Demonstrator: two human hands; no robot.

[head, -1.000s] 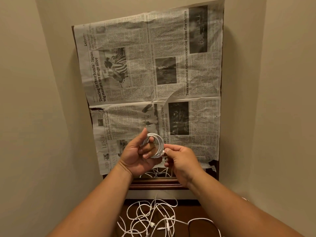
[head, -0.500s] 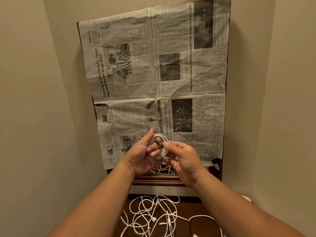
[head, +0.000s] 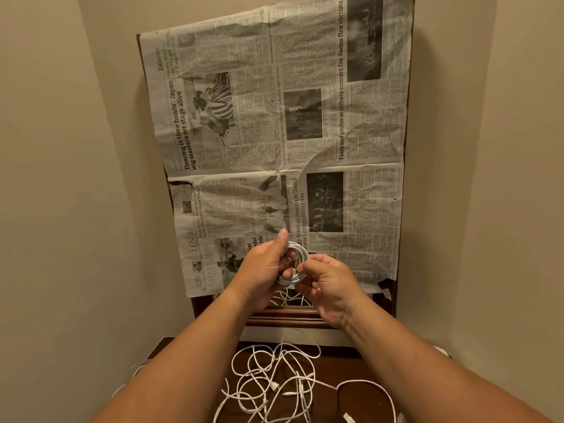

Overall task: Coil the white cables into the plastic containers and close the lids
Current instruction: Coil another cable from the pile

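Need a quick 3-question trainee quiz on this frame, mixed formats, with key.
1. True or false: both the left hand and the right hand hold the coiled white cable.
2. Where do the loose cables lie? A) on the dark wooden surface below the hands; B) draped over a forearm; C) inside a closed box.
3. Fill in: the panel behind the hands is covered with ___.

Key: 1 true; 2 A; 3 newspaper.
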